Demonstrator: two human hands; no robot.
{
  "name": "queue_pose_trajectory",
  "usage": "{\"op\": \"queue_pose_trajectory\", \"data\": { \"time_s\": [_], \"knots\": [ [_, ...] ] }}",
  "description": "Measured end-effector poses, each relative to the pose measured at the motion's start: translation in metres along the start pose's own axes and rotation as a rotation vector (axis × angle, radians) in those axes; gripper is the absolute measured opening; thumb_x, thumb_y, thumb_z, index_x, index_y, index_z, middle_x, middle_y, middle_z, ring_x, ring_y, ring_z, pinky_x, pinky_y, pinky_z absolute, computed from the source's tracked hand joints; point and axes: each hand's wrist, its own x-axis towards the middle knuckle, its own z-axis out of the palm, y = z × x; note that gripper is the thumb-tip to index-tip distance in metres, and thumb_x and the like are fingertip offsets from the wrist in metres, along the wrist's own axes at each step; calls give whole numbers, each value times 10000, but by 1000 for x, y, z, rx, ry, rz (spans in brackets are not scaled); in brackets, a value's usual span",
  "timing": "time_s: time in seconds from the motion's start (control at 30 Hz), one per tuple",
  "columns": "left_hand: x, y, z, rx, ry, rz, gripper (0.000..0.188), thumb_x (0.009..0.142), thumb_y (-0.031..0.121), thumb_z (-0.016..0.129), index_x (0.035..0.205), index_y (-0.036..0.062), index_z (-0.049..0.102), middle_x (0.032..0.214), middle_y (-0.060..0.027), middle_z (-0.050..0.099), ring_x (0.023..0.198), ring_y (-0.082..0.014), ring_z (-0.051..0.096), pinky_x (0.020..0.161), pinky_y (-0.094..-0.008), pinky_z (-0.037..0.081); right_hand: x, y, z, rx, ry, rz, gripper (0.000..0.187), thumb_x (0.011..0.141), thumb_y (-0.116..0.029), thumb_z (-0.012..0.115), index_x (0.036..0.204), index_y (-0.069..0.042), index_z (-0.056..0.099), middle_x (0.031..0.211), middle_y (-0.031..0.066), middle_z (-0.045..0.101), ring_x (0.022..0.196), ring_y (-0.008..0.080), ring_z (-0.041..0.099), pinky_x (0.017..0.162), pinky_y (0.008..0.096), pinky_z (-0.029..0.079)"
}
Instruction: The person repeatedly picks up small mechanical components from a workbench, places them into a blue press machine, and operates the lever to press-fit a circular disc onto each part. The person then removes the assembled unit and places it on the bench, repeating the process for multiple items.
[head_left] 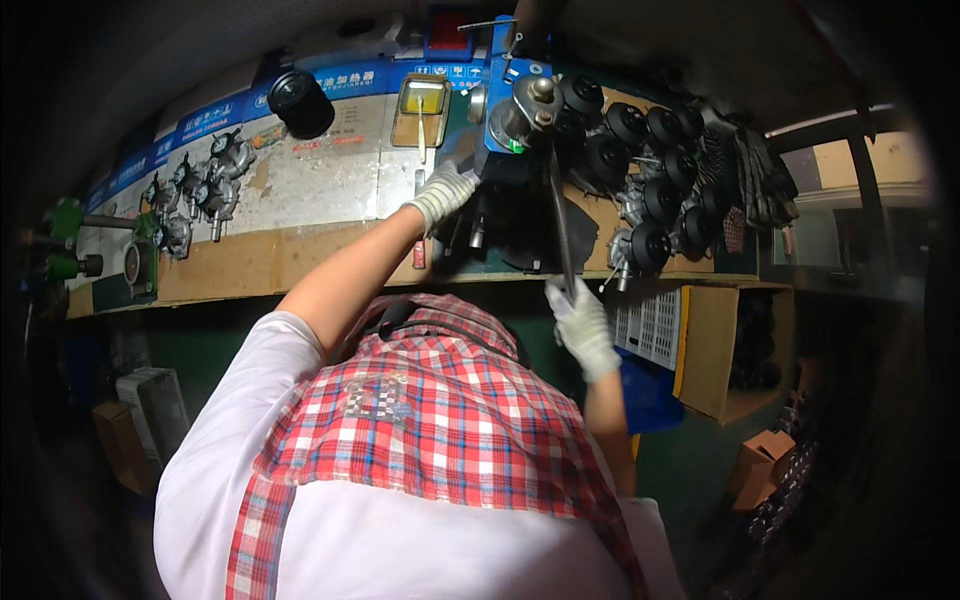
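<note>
A blue arbor press (497, 75) stands at the far side of the bench, with a long dark lever (563, 225) slanting down toward me. My right hand (583, 328), in a pale knitted glove, is closed round the lever's lower end. My left hand (447, 193), gloved alike, reaches to the left side of the press's shadowed base. Its fingers are bent around something there; the dark hides what it is. Beneath the press, a small shiny metal end (477, 236) shows in the shadow. A red-handled tool (419, 252) lies just below my left hand.
Several metal pump-like parts (215, 180) sit at the left of the bench, near a black cylinder (300, 103) and a green fixture (140, 262). A brush (421, 130) rests across a yellow tray (410, 90). Black-capped assemblies (650, 246) crowd the right. An open carton (722, 390) stands below.
</note>
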Motion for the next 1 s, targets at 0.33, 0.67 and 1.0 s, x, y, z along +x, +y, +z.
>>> {"op": "queue_pose_trajectory", "data": {
  "time_s": [0.33, 0.67, 1.0],
  "knots": [
    [-41, 53, -49, 227, -11, 16, 672, 793, 527, 556, 1119, -60, 593, 1014, -300, 626, 994, -408, 606, 887, -417, 462, -55, -53, -63, 945, -221, 12, 759, 897, -530, 529, 1330, 78, 394, 636, 33, 501, 501, 117, 537, 420, 220, 468],
    [-17, 54, -101, 365, -174, -55, 704, 770, 565, 542, 982, -98, 644, 971, -305, 631, 940, -412, 623, 849, -411, 478, 66, -96, 66, 644, -220, 209, 581, 919, -485, 513, 1230, 5, 494, 840, 98, 582, 657, 178, 595, 577, 310, 552],
    [-90, 16, -204, 213, -8, 131, 546, 802, 419, 656, 1084, -43, 584, 944, -235, 658, 870, -326, 660, 765, -382, 504, 96, -193, 121, 564, -233, -70, 882, 816, -610, 594, 1369, 26, 334, 1087, 148, 584, 757, 168, 610, 553, 261, 513]
  ]
}}
